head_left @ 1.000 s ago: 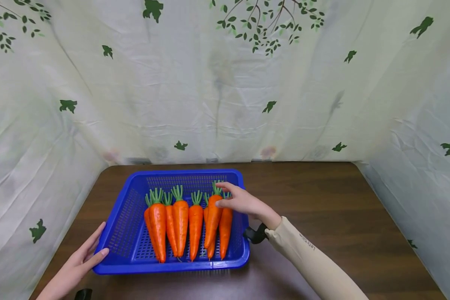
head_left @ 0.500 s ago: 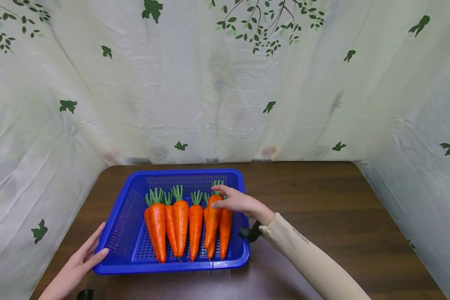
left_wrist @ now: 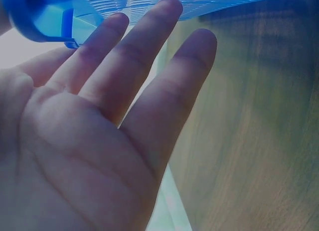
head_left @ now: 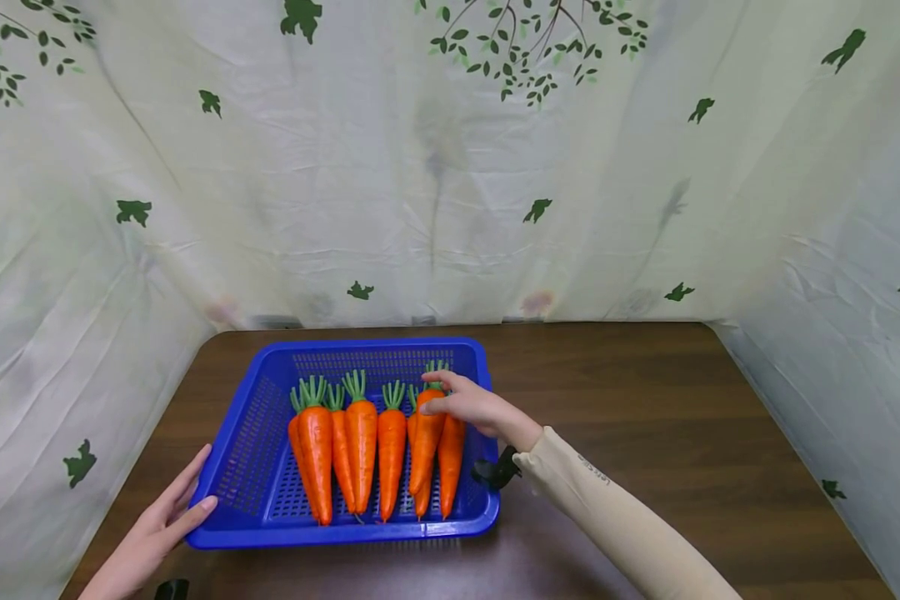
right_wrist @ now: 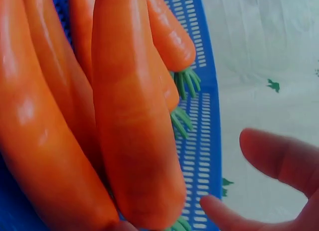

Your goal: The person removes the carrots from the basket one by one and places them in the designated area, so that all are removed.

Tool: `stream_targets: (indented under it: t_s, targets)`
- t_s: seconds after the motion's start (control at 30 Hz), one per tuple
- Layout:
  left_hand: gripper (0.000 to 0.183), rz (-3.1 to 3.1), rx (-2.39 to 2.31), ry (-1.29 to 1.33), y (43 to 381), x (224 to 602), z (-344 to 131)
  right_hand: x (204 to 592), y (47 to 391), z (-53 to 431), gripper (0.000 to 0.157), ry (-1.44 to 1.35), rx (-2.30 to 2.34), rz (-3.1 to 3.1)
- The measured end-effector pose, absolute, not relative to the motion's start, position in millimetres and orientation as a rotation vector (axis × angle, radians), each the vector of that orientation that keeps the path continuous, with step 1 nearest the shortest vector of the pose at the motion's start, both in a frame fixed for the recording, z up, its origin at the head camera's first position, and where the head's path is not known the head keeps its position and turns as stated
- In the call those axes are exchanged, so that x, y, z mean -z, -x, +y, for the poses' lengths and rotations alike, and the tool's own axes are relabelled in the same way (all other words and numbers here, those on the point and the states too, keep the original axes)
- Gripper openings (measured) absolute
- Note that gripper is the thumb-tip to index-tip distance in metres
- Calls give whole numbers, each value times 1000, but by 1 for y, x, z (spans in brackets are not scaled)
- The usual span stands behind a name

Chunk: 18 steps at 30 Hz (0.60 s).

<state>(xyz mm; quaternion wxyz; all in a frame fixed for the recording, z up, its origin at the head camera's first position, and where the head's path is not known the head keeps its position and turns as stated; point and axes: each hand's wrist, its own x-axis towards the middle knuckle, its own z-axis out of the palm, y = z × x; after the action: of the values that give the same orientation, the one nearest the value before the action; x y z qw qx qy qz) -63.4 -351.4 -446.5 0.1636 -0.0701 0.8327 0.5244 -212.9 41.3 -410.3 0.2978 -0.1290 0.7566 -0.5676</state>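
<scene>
A blue perforated plastic basket (head_left: 228, 433) rests on the brown table, with several orange carrots (head_left: 316, 454) with green stems lying side by side in it. My left hand (head_left: 150, 533) is at the basket's near left corner, thumb on the rim; its straight fingers (left_wrist: 139, 57) reach along the basket's outside in the left wrist view. Over the stem end of the right-hand top carrot (head_left: 423, 450) reaches my right hand (head_left: 480, 408), thumb (right_wrist: 124, 226) at the carrot's side. Its other fingers (right_wrist: 281, 159) are spread apart from the carrot in the right wrist view.
Dark wood table (head_left: 630, 417) extends right of the basket. A pale curtain (head_left: 390, 167) with green leaf prints hangs behind and on both sides. A black wrist strap (head_left: 497, 468) sits below my right hand, beside the basket's right rim.
My right hand has shifted slightly left over the carrot and then nearly stopped. The carrots, the basket and my left hand stay where they were.
</scene>
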Motion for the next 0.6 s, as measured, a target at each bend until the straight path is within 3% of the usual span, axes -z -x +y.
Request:
stream_targets:
  t_s: [0.2, 0.6]
  targets:
    - [71, 2363, -1525, 186, 63, 445, -351, 413, 214, 39, 66, 242, 1543, 1954]
    - [68, 2335, -1642, 91, 59, 436, -349, 414, 219, 31, 60, 197, 1578, 1866]
